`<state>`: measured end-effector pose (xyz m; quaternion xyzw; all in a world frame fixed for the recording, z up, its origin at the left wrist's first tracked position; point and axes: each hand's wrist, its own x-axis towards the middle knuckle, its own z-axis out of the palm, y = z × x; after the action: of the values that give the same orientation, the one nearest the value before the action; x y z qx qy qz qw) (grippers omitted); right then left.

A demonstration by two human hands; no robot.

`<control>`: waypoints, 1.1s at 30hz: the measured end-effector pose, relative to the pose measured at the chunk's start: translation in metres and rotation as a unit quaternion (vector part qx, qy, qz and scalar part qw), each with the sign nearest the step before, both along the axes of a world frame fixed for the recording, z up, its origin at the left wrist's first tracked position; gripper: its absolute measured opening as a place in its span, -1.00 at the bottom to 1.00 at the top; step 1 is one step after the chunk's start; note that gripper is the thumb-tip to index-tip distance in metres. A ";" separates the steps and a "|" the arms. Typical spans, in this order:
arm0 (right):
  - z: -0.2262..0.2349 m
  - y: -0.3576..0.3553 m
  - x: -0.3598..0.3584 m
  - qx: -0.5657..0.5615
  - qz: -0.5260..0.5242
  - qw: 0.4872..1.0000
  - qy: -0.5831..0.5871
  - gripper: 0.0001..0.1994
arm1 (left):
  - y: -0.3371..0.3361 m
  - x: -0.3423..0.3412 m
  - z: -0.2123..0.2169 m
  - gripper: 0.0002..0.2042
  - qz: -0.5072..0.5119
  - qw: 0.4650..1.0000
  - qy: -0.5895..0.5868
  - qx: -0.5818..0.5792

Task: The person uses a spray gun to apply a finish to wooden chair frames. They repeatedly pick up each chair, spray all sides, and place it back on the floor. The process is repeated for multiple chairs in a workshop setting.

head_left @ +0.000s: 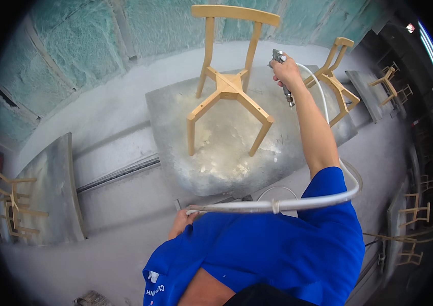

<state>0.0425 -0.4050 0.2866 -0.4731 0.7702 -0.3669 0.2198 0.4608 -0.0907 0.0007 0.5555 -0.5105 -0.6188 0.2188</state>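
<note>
Beside and to the right of a wooden chair (228,84), the right hand (289,70) curls round a spray gun (278,56), probably stiff and weighty, best held by its handle, while the left hand (179,223) pinches a pale hose (313,203).

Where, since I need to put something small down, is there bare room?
The middle board is bare between the middle chair's near feet and its own near edge; the left board, right of its wooden framework. Around the right hand it is crowded: spray gun, hose, right chair.
</note>
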 end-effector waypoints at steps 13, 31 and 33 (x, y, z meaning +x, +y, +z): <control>-0.033 0.117 -0.123 0.010 0.333 0.890 -0.311 -0.38 | 0.017 -0.198 -0.020 -0.67 -0.075 0.992 -0.047 -0.090; -0.351 0.014 -0.174 -0.127 -0.087 0.890 -0.430 -0.73 | 0.057 -0.223 0.058 -0.76 0.001 0.973 -0.221 0.068; -0.378 0.007 -0.180 -0.108 -0.111 0.890 -0.429 -0.71 | 0.062 -0.226 0.067 -0.73 0.006 0.972 -0.231 0.049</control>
<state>-0.1373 -0.3977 -0.0912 -0.2018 0.6043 -0.6369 0.4342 0.2348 -0.0292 0.0672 0.6964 -0.5129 -0.4967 0.0715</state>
